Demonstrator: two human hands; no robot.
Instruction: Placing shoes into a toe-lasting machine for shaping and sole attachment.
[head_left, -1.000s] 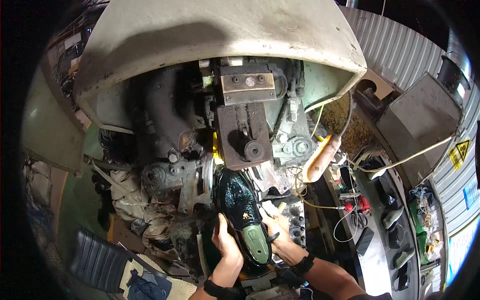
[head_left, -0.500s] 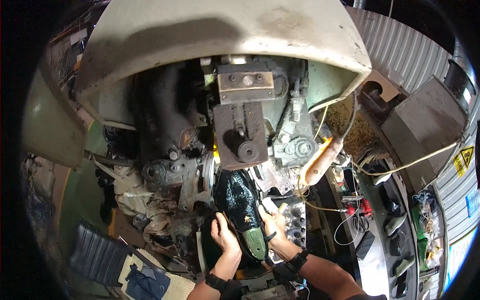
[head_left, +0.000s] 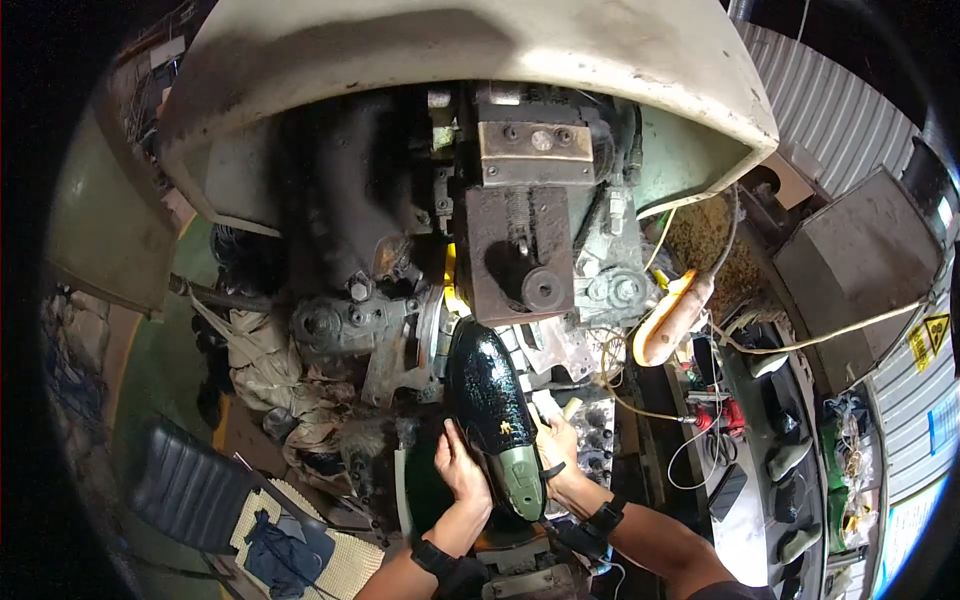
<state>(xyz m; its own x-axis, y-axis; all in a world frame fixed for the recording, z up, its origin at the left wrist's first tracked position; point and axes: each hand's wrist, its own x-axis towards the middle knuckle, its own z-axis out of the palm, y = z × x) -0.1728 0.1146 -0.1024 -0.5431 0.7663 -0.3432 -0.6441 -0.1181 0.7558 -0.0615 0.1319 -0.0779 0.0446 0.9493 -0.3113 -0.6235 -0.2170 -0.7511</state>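
**Both hands hold a black shoe at the machine**

The left hand (head_left: 462, 468) lies flat against the left side of a glossy black shoe (head_left: 490, 395), with the fingers spread along its edge. The right hand (head_left: 560, 445) grips the shoe from the right side, near the heel, so the shoe is held between the two hands. Both wrists carry dark bands.

The shoe sits sole-up, with its toe pointing away from the person, toward the machine. Its heel part is grey-green (head_left: 522, 485) and lies closest to the person. The toe end is just below the dark metal block (head_left: 520, 255) of the big machine, which has a round knob on its front. I cannot tell if the toe touches the machine.

Above everything hangs the pale curved machine hood (head_left: 470, 60). To the right of the machine an orange and white tool (head_left: 672, 318) hangs on a yellow cable. Further right, a narrow shelf carries several dark shoe parts (head_left: 785, 460). At the lower left stands a black padded seat (head_left: 190, 485), with dirty rags (head_left: 265, 365) above it.
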